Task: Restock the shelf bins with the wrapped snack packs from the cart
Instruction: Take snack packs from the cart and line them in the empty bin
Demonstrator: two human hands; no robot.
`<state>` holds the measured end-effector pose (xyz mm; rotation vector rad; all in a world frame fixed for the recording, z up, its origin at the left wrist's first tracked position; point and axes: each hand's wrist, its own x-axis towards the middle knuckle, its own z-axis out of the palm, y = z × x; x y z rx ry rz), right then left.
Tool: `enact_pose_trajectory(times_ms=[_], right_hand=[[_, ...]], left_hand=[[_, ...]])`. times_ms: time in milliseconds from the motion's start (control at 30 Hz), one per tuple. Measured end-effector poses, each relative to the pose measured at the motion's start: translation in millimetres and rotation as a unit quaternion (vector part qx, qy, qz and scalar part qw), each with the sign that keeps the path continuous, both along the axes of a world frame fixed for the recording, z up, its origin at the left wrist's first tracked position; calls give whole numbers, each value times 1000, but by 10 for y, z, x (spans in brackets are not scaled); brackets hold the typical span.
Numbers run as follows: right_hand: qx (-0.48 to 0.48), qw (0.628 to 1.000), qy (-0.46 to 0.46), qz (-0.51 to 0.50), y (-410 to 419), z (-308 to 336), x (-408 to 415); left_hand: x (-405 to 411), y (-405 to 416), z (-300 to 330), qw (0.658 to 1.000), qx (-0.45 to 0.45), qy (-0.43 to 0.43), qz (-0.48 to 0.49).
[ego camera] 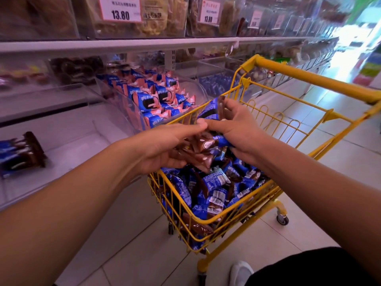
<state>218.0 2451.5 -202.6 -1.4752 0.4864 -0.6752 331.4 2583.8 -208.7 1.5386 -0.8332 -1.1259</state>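
While both hands meet over the yellow cart (266,188), they hold wrapped snack packs (203,148).
The left hand (165,147) grips a brown bunch from below; the right hand (237,126) pinches a brown pack. More packs fill the cart beside the shelf bin (132,112) of pink and blue ones.

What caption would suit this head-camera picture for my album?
Both hands gather brown and blue snack packs above a full yellow cart, beside a half-stocked shelf bin.

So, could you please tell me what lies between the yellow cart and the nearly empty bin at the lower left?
In the head view, between the yellow cart and the nearly empty bin stands a clear bin of pink-and-blue packs.
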Motion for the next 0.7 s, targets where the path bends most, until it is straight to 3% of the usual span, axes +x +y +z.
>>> enact_pose_trajectory(times_ms=[100, 267, 433, 567, 700], right_hand=[[65, 997, -38, 20, 38, 7, 38], [149, 984, -79, -57, -251, 141, -13], [184, 978, -7, 94, -462, 194, -224], [154, 978, 21, 140, -423, 112, -230], [141, 978, 46, 149, -377, 86, -184]], left_hand=[[-55, -27, -21, 999, -3, 50, 2], [-61, -36, -44, 990, -34, 134, 23], [-21, -82, -66, 964, -110, 198, 142], [-11, -119, -88, 950, -153, 197, 188], [-44, -108, -82, 971, -125, 139, 150]])
